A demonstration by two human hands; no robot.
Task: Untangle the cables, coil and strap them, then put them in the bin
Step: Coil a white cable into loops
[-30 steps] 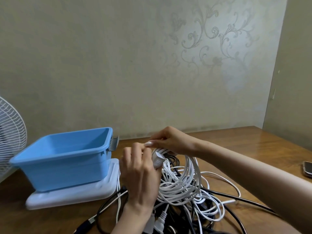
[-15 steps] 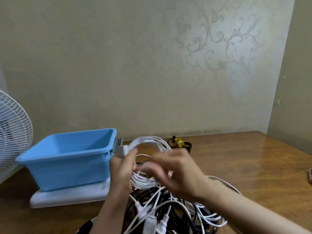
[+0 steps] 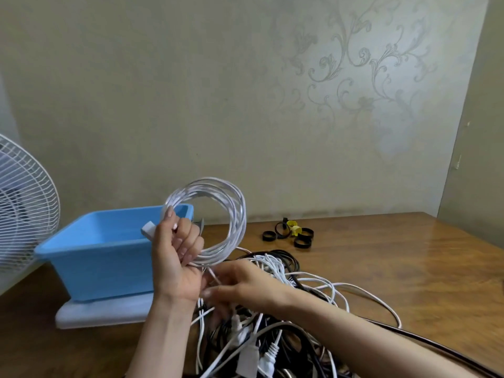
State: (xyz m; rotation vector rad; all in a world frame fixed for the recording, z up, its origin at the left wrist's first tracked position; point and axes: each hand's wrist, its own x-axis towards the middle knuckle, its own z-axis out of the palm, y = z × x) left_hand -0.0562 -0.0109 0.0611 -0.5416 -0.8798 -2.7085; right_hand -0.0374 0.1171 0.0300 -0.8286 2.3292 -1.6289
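Observation:
My left hand (image 3: 176, 257) grips a coil of white cable (image 3: 231, 214) and holds it upright above the table, its white plug sticking out by the thumb. My right hand (image 3: 240, 286) is just below the coil, blurred, with its fingers around the strand that trails down from it. Under both hands lies a tangled heap of white and black cables (image 3: 275, 317) with several white plugs. The blue bin (image 3: 106, 257) stands open to the left, behind my left hand. Black and yellow straps (image 3: 293, 233) lie farther back on the table.
The bin rests on a white lid or board (image 3: 103, 309). A white fan grille (image 3: 24, 203) stands at the far left. The wooden table (image 3: 395, 268) runs to the wall behind. A dark cable (image 3: 436, 350) runs off at the lower right.
My left hand has lifted the white coil up off the heap and turned it upright. My right hand has moved from the top of the coil down to the trailing strand beneath it.

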